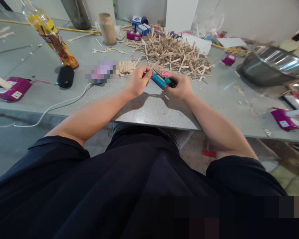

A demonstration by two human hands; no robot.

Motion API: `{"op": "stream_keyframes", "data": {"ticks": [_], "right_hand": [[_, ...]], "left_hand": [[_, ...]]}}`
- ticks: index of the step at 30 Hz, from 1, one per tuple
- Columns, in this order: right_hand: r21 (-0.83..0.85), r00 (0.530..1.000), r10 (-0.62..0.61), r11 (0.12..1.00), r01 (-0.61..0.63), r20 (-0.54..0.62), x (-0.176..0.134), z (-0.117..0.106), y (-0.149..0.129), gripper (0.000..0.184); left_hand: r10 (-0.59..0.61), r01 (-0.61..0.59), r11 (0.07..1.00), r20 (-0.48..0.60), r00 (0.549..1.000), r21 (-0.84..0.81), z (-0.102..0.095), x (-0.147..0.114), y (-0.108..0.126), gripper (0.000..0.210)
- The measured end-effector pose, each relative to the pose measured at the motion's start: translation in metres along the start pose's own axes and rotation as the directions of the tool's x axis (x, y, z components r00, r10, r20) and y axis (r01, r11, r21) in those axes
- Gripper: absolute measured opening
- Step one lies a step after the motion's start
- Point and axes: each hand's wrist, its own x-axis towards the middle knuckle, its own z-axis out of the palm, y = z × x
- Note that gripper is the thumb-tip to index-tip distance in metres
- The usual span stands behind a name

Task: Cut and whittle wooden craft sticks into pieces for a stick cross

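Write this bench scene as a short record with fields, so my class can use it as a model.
Left hand: fingertips drawn together at the far end of a blue object
Right hand: curled, thumb at the blue object's near end
Beyond the hands: a heap of thin wooden sticks
Left side: a bottle with a yellow label, near a black case
Right side: a metal bowl
Unclear: what the left fingertips pinch

A bottle (51, 37) stands beside a black case (65, 77)
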Motion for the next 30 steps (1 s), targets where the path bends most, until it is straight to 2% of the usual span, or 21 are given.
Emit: {"op": "stream_keyframes", "data": {"ticks": [5,10,12,15,18,23,26,30], "right_hand": [[-0.037,1.000,0.003,0.999,-0.003,-0.008,-0.001,0.000,-0.003,0.034],[-0.015,0.998,-0.051,0.999,0.050,-0.029,0.000,0.003,-0.004,0.021],[0.037,0.997,-0.064,0.997,0.066,-0.043,0.001,0.005,-0.005,0.023],[0.186,0.998,-0.060,0.981,0.060,-0.004,0.003,0.009,-0.007,0.030],[0.299,0.996,-0.071,0.953,0.053,0.051,0.003,0.010,-0.010,0.032],[0.337,0.993,-0.089,0.940,0.059,0.075,0.001,0.006,-0.013,0.028],[0.317,0.996,-0.088,0.945,0.077,0.020,0.002,0.003,-0.013,0.024],[0.237,0.989,-0.119,0.962,0.138,-0.093,0.003,0.002,-0.010,0.019]], "left_hand": [[-0.038,0.038,0.999,-0.035,0.999,-0.005,-0.002,-0.002,0.001,0.038],[0.103,-0.102,0.994,0.021,0.994,-0.030,-0.007,0.002,-0.013,0.046],[0.160,-0.156,0.984,0.030,0.987,-0.087,-0.008,0.005,-0.022,0.056],[0.196,-0.189,0.966,0.026,0.980,-0.175,-0.008,0.010,-0.032,0.065],[0.169,-0.152,0.958,0.051,0.984,-0.242,-0.006,0.013,-0.034,0.066],[0.107,-0.069,0.936,0.093,0.990,-0.345,-0.002,0.006,-0.021,0.057],[0.053,-0.018,0.925,0.082,0.995,-0.381,0.001,-0.003,-0.006,0.051],[-0.085,0.099,0.911,0.052,0.995,-0.400,0.007,-0.012,0.012,0.052]]}}
